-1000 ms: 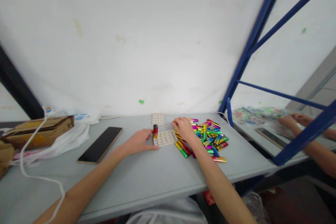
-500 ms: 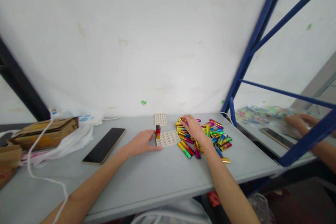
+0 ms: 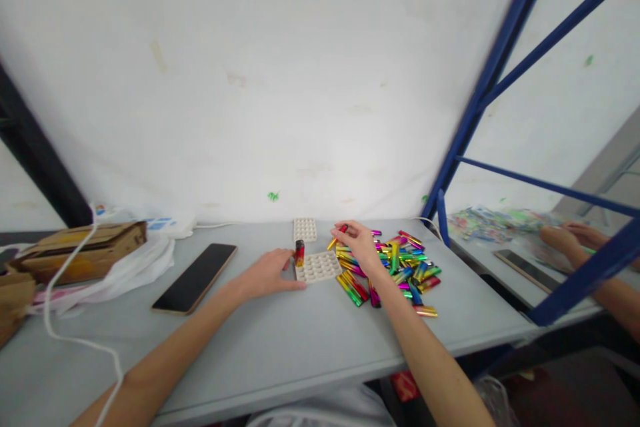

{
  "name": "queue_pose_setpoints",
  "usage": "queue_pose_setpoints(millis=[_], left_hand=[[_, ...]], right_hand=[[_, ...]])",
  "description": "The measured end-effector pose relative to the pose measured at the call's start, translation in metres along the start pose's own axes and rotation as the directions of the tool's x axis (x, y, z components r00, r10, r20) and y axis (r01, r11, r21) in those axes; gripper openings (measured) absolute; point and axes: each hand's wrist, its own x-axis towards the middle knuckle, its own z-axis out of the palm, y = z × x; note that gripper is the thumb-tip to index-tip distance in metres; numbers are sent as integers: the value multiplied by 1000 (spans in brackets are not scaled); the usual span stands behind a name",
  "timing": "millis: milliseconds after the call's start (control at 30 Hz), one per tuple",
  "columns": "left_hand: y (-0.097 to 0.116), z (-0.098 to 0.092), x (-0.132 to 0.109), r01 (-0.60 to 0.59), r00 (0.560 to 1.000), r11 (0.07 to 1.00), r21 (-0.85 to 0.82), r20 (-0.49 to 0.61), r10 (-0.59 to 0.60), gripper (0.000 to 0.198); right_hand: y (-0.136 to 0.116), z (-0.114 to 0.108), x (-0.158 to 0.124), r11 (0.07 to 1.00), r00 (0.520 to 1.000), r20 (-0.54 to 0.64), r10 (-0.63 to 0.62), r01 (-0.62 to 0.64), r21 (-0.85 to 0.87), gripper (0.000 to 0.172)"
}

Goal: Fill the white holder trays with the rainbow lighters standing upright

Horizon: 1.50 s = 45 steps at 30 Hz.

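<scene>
My left hand [image 3: 270, 273] lies at the left edge of a pale tray with rows of holes [image 3: 319, 268], thumb and fingers apart. Its fingertips are close to a shiny tube [image 3: 299, 253], red and yellow with a dark top, upright at the tray's left side. Whether the fingers touch the tube or tray I cannot tell. Just behind the tray's right end, my right hand [image 3: 361, 243] pinches a tilted red-and-gold tube [image 3: 338, 237]. Under and beside this hand spreads a heap of shiny multicoloured tubes [image 3: 407, 267], lying loose on the table.
A second pale holed tray [image 3: 305, 229] lies near the wall. Left are a phone [image 3: 196, 278], a cardboard box [image 3: 85, 250], a white plastic bag [image 3: 145, 263] and a white cable [image 3: 85, 341]. A blue metal frame [image 3: 463, 117] stands right; another person's arm [image 3: 585, 257] shows beyond.
My right hand has come up from the heap with a red-and-gold tube and moved slightly left towards the tray. My left hand has stayed almost in place.
</scene>
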Motion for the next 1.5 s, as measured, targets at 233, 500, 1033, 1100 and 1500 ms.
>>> queue_pose_setpoints(millis=[233,500,1033,1100,1500], left_hand=[[0,0,0,0,1000,1000,4,15,0,63],[0,0,0,-3,1000,1000,13,10,3,63],[-2,2,-1,-17,1000,1000,-3,-1,17,69],[-1,1,-1,-11,1000,1000,-4,4,11,70],[3,-1,-1,0,1000,1000,-9,-3,0,67]], right_hand=[[-15,17,-15,1000,990,136,21,-19,-20,40],[-3,21,-16,960,981,189,-37,88,-267,45],[9,45,-29,947,990,83,114,-83,-309,77],[10,48,-31,957,992,26,127,-115,-268,77],[27,50,-25,927,990,-18,143,-141,-347,51]])
